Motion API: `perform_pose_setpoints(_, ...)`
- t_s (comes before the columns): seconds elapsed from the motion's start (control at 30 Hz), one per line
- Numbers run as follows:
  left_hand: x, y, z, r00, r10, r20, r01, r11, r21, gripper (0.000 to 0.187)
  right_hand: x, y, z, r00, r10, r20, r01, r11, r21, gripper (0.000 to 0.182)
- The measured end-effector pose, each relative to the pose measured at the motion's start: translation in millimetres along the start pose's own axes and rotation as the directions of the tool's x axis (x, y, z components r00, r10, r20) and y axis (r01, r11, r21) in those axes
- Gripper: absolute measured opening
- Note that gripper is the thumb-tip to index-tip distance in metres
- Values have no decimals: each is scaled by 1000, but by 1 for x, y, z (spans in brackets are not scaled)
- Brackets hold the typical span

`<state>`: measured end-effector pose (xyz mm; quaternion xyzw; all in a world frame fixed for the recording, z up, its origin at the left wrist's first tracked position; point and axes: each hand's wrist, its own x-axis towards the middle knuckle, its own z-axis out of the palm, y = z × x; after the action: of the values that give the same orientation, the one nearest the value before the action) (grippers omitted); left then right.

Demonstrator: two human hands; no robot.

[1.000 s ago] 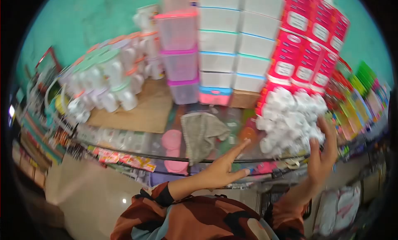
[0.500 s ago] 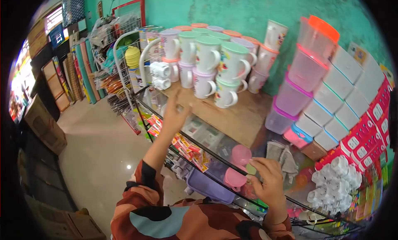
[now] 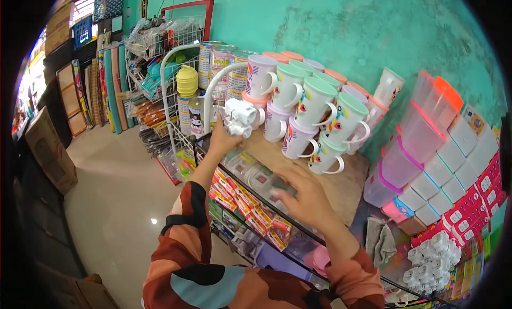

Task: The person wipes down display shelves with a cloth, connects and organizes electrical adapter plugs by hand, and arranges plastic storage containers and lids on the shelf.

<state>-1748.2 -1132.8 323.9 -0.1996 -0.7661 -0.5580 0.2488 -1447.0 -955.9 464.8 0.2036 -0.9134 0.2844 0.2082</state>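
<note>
My left hand point(image 3: 223, 139) is at a small stack of white plastic fittings point(image 3: 241, 115) on the corner of the display counter. Its thumb is at the bottom of the stack, and the fingers are partly hidden behind it. My right hand point(image 3: 305, 196) hovers over the glass edge with fingers apart and nothing in it, slightly blurred by motion. Close by, lidded white mugs point(image 3: 316, 103) with coloured prints stand in two layers on a brown board point(image 3: 341, 194).
A white wire rack point(image 3: 172, 90) with tins stands on the left. Stacked clear tubs point(image 3: 401, 154), white boxes point(image 3: 445, 159) and a grey cloth point(image 3: 380, 239) are on the right. More white fittings point(image 3: 433, 263) lie at the lower right. Small red-and-yellow boxes point(image 3: 242, 202) sit under the glass.
My left hand has reached forward to the white fittings and closed on them. My right hand has left the pink items at the counter edge and moved leftward. The view has shifted.
</note>
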Motion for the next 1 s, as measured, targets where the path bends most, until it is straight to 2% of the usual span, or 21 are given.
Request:
perform_pose_setpoints(0.03, 0, -6, 1, 1000, 7, -1, -7, 1000, -3, 113, 21, 6, 9, 999, 31, 30, -31, 1000, -6, 42)
perform_pose_setpoints(0.1, -7, 24, -6, 996, -91, 13, 91, 995, 33, 113, 62, 21, 29, 993, 95, 65, -95, 995, -7, 49)
perform_pose_setpoints(0.13, -7, 27, -7, 996, -88, 24, 84, 988, 132, 114, 84, 34, 43, 995, 90, 36, -88, 994, -68, 52)
perform_pose_setpoints(0.23, -13, 44, -12, 990, -144, -8, 143, 978, 150, 112, 137, 58, 74, 992, 122, -32, -125, 979, -159, 56)
perform_pose_setpoints(0.27, -12, 46, -13, 987, -163, 8, 162, 983, 82, 110, 150, 62, 82, 986, 152, -67, -162, 969, -188, 57)
perform_pose_setpoints(0.37, -13, 50, -15, 991, -136, 6, 135, 985, 109, 105, 178, 67, 99, 974, 186, -132, -207, 964, -169, 53)
perform_pose_setpoints(0.4, -14, 52, -16, 991, -137, -6, 137, 983, 125, 102, 183, 66, 99, 973, 185, -137, -207, 963, -172, 53)
perform_pose_setpoints(0.47, -15, 50, -16, 994, -110, -8, 110, 981, 160, 103, 191, 65, 100, 955, 283, -93, -296, 939, -177, 51)
perform_pose_setpoints(0.53, -15, 49, -16, 997, -82, -7, 82, 977, 196, 104, 194, 70, 104, 952, 278, -128, -296, 941, -161, 52)
perform_pose_setpoints(0.63, -15, 54, -17, 993, -116, 19, 110, 977, 182, 102, 190, 77, 108, 945, 271, -183, -294, 949, -112, 53)
perform_pose_setpoints(0.7, -16, 57, -17, 989, -147, -22, 148, 967, 206, 100, 182, 73, 109, 938, 271, -215, -295, 952, -85, 52)
perform_pose_setpoints(0.73, -17, 57, -15, 991, -110, -81, 123, 976, 180, 92, 175, 72, 109, 936, 268, -229, -291, 954, -76, 52)
perform_pose_setpoints(0.77, -17, 68, -20, 990, -130, -57, 136, 983, 125, 84, 166, 70, 108, 932, 268, -242, -291, 954, -67, 52)
perform_pose_setpoints(0.8, -19, 74, -23, 992, -111, -59, 117, 987, 109, 81, 153, 67, 105, 936, 193, -293, -219, 974, -58, 51)
perform_pose_setpoints(0.83, -21, 78, -24, 994, -95, -60, 100, 991, 91, 79, 138, 66, 99, 927, 213, -307, -244, 968, -65, 51)
perform_pose_setpoints(0.9, -21, 79, -23, 988, -141, -64, 142, 990, 18, 80, 106, 47, 76, 925, 294, -240, -299, 954, 15, 51)
perform_pose_setpoints(0.93, -19, 58, -17, 992, -95, -81, 100, 993, 64, 83, 86, 45, 68, 916, 311, -253, -320, 948, 6, 51)
perform_pose_setpoints(1.0, -20, 56, -18, 993, -98, -63, 104, 991, 89, 89, 40, 44, 47, 916, 269, -298, -249, 963, 105, 49)
